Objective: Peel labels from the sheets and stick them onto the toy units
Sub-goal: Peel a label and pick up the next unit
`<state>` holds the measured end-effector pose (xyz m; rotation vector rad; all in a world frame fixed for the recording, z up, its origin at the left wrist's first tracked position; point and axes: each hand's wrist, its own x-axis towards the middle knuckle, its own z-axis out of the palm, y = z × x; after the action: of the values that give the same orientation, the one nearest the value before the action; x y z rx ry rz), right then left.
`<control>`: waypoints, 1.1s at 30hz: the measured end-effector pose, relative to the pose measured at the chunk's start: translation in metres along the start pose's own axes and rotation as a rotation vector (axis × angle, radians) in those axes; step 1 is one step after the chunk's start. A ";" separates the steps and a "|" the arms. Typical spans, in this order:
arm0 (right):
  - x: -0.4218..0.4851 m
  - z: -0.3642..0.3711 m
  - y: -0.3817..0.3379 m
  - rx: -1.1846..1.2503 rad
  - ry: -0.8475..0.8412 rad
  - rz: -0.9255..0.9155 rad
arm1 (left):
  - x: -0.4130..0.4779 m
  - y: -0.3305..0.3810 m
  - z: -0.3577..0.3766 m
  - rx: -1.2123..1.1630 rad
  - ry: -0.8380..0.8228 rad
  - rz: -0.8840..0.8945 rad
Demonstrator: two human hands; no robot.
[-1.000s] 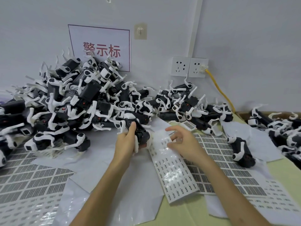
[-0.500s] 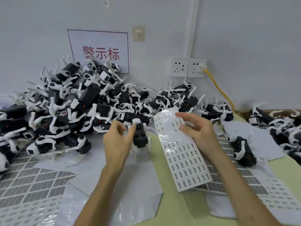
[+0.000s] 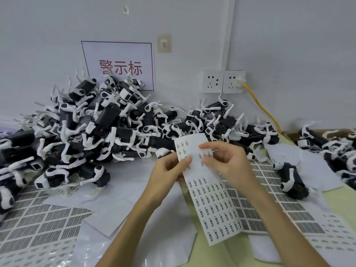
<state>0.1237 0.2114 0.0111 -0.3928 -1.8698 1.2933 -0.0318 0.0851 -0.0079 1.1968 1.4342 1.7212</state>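
Observation:
I hold a white label sheet (image 3: 213, 205) with rows of small printed labels upright over the table, its lower end on the table. My left hand (image 3: 165, 176) grips the sheet's left edge, thumb on its face. A bit of a black-and-white toy unit (image 3: 163, 152) shows above that hand's fingers; whether it is held I cannot tell. My right hand (image 3: 229, 162) pinches the upper part of the sheet between thumb and forefinger, where a few labels are left. A big pile of toy units (image 3: 107, 120) lies behind, against the wall.
One toy unit (image 3: 290, 178) lies alone at the right. More units fill a cardboard box (image 3: 327, 143) at the far right. Other label sheets (image 3: 38, 228) and backing papers (image 3: 119, 180) cover the table. Wall sockets (image 3: 223, 81) with a yellow cable (image 3: 260, 105) are behind.
My right hand lifted the label sheet off the table and brought it to my left hand, which now grips its edge. The toy unit in my left hand is now mostly hidden.

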 end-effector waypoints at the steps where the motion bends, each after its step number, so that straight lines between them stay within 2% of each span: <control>1: 0.000 0.001 0.001 -0.041 0.003 -0.011 | 0.000 -0.001 0.000 -0.003 0.002 -0.008; 7: -0.001 0.006 0.001 -0.231 -0.026 -0.046 | 0.002 -0.003 -0.002 -0.074 -0.006 -0.052; 11: -0.001 0.006 0.001 -0.256 -0.058 -0.086 | 0.002 -0.002 -0.002 -0.152 -0.017 -0.058; 20: -0.003 0.018 0.003 -0.471 0.134 -0.312 | 0.000 0.002 0.001 -0.352 -0.016 -0.137; 23: -0.005 0.020 0.005 -0.457 0.142 -0.344 | -0.001 0.004 0.004 -0.378 -0.006 -0.144; 29: -0.007 0.022 0.005 -0.402 0.158 -0.286 | -0.003 0.005 0.004 -0.392 -0.021 -0.144; 33: -0.006 0.026 0.003 -0.426 0.213 -0.327 | -0.003 0.005 0.005 -0.417 -0.022 -0.141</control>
<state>0.1075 0.1923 0.0017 -0.4046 -1.9224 0.6093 -0.0252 0.0830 -0.0036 0.8650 1.0476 1.7873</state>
